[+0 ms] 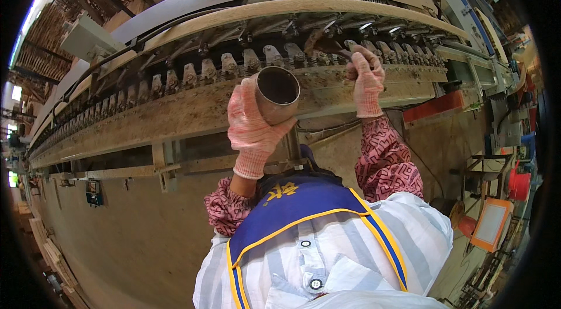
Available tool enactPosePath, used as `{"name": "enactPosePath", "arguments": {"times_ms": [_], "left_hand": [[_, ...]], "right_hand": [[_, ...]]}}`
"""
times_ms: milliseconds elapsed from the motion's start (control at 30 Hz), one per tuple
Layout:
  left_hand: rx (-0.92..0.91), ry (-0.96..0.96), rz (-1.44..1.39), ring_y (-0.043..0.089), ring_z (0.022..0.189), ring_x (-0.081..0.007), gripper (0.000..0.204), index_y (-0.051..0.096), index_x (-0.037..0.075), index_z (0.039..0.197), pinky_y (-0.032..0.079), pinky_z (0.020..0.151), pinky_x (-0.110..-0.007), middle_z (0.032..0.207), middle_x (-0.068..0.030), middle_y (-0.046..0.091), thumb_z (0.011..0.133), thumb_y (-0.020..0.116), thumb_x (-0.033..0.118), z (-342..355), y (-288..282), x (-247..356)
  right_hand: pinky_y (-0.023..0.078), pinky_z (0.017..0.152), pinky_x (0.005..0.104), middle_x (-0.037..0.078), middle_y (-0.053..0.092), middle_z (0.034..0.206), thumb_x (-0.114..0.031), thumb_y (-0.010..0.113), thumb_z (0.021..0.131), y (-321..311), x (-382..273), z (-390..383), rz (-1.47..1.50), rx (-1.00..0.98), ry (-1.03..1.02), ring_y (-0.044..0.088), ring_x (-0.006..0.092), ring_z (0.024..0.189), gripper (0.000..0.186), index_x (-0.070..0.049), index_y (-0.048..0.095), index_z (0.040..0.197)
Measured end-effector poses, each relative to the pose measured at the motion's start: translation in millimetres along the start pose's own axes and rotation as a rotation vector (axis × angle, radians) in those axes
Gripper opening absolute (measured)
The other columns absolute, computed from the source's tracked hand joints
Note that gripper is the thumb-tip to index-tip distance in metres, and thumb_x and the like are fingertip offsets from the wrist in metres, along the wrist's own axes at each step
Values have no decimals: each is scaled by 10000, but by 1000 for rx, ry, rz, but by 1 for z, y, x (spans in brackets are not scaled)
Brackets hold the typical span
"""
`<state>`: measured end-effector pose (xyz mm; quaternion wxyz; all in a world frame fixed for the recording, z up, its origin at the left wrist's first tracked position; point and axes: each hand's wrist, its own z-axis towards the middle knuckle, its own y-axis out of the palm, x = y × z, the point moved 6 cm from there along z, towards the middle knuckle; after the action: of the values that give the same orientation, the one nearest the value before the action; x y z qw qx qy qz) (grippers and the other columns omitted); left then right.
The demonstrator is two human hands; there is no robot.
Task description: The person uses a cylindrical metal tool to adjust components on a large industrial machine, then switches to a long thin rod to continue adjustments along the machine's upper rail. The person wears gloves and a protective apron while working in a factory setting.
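Observation:
My left hand (255, 117), in a pink-and-white knitted glove, is wrapped around a round metal cup (277, 109). The cup's open mouth faces up toward me and its inside is dark. To the right, my gloved right hand (366, 78) is closed, with the fingertips pinched on a slim dark tool (332, 47) with a brownish, curved end. Its exact kind I cannot make out. That tool reaches left over a row of metal clamps (251, 60) on a long machine. The cup is held above the machine's near beam (193, 109).
A dusty wooden rail (304, 6) runs behind the clamps. A red block (433, 106) sits at the machine's right end. On the far right are a red container (518, 183) and an orange-framed panel (492, 224). Wooden boards (51, 247) lie at the lower left.

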<state>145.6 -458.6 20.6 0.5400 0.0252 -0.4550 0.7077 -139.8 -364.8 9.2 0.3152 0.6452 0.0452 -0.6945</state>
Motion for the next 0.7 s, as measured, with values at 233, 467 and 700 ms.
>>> {"name": "enactPosePath", "arguments": {"times_ms": [233, 467, 700], "left_hand": [[12, 25, -32, 443, 1364, -356, 1357, 175, 114, 1594, 475, 1094, -398, 1505, -168, 353, 536, 1000, 317, 0, 0, -3], [-65, -89, 53, 442, 1363, -350, 1366, 178, 105, 1593, 462, 1099, -404, 1503, -162, 369, 529, 997, 358, 0, 3, -7], [-110, -113, 59, 432, 1365, -363, 1386, 160, 95, 1597, 452, 1103, -412, 1513, -184, 379, 529, 993, 393, 3, 1, -2]], "right_hand": [[465, 578, 227, -4, 677, 830, -224, 729, 945, 78, 50, 21, -360, -173, -83, 580, 69, 647, 351, -30, 672, 1232], [523, 684, 323, 62, 759, 1102, -318, 714, 942, 86, 51, 33, -774, -134, -299, 700, 149, 829, 338, -126, 721, 1219], [511, 681, 276, 37, 716, 939, -205, 680, 952, 58, 43, 14, -444, -130, -122, 638, 109, 776, 324, -19, 688, 1218]]}}
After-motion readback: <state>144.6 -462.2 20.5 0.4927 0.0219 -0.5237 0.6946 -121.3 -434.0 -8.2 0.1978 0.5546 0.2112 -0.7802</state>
